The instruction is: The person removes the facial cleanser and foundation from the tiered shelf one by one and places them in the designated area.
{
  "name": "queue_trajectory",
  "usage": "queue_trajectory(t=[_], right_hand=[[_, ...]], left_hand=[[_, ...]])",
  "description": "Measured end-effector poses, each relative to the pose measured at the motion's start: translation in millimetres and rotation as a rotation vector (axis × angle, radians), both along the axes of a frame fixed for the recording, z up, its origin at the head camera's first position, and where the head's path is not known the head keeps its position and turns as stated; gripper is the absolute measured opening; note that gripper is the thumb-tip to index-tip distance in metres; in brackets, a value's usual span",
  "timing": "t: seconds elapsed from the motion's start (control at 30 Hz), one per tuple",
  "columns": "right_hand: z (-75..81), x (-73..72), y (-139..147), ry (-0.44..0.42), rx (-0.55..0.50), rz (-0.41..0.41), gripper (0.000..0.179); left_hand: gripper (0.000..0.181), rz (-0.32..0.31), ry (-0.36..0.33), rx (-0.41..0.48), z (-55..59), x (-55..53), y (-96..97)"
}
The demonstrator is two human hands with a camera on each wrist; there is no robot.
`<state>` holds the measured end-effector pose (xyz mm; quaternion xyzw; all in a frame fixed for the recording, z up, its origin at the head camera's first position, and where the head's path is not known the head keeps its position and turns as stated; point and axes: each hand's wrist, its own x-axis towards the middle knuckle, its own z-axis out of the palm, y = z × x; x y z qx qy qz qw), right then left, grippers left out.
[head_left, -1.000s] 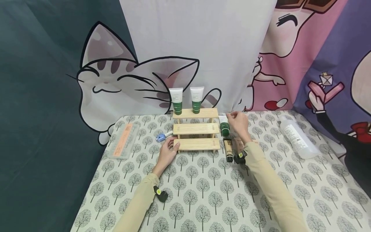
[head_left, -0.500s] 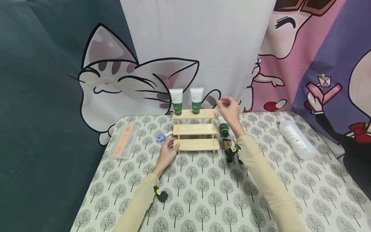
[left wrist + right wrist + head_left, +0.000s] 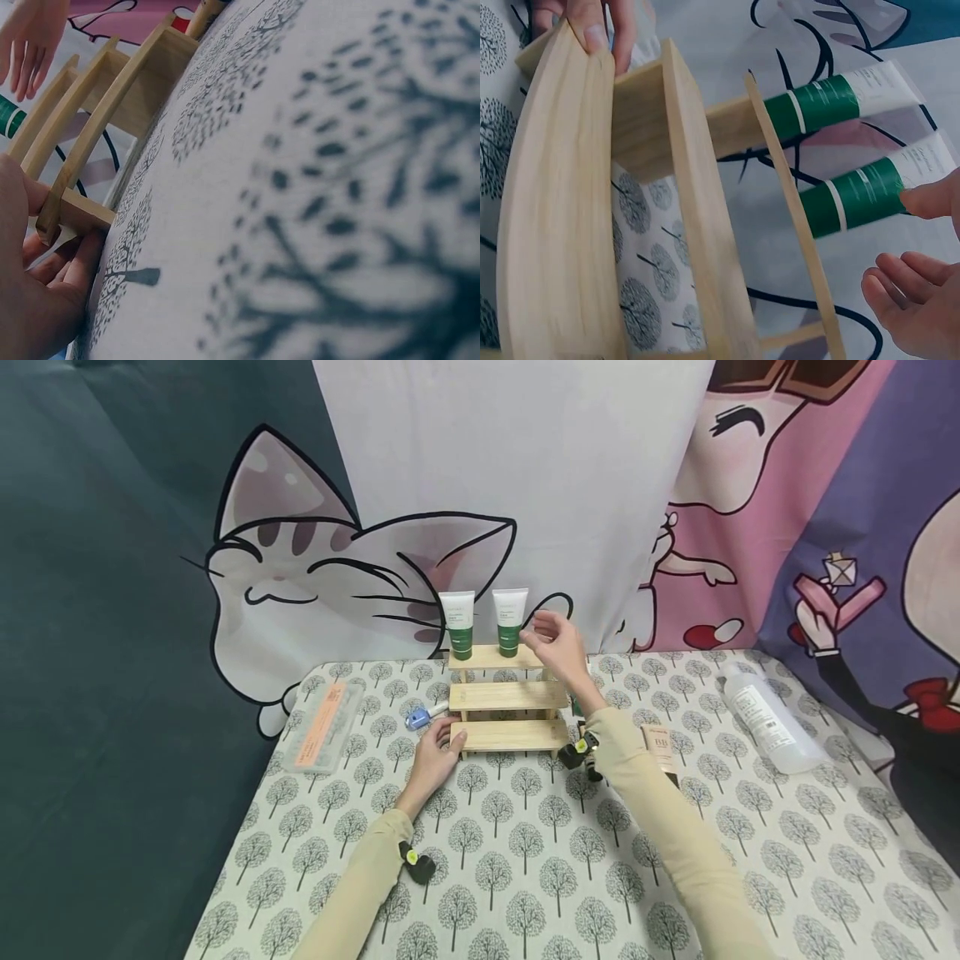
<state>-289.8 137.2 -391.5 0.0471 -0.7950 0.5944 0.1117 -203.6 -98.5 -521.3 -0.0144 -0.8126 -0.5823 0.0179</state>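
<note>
A three-tier wooden display stand stands on the tablecloth. Two white-and-green squeeze tubes, the left one and the right one, are upright on its top tier. My left hand grips the left end of the lowest tier, thumb on top and fingers below in the left wrist view. Beside the right tube is my right hand, thumb tip at the tube's side and the loosely bent fingers apart from it. Whether the thumb touches it I cannot tell.
Right of the stand, my forearm partly hides a lying green tube and a dark-capped tube. A BB tube and a clear bottle lie farther right. Left are a blue item and a clear case.
My right hand has risen from beside the lying green tube and moved left to the right-hand standing tube. My left hand has stayed on the stand.
</note>
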Motion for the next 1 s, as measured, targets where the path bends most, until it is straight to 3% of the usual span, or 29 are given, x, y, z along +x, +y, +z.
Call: queue_trajectory(t=[0.2, 0.53, 0.73, 1.0], right_hand=[[-2.7, -2.3, -15, -0.031, -0.009, 0.027, 0.053], [-14.3, -5.7, -27, -0.037, 0.072, 0.0, 0.047], [-19.6, -6.2, -29, 0.006, 0.051, -0.026, 0.045], [-20.3, -1.5, -29, -0.001, 0.017, -0.035, 0.042]], left_hand=[[0.039, 0.001, 0.013, -0.001, -0.9, -1.0, -1.3], [0.039, -0.004, 0.008, 0.021, -2.1, -0.9, -1.7], [0.039, -0.007, 0.012, 0.023, -1.8, -1.2, -0.9], [0.039, 0.003, 0.014, 0.015, -2.9, 0.8, -1.5]])
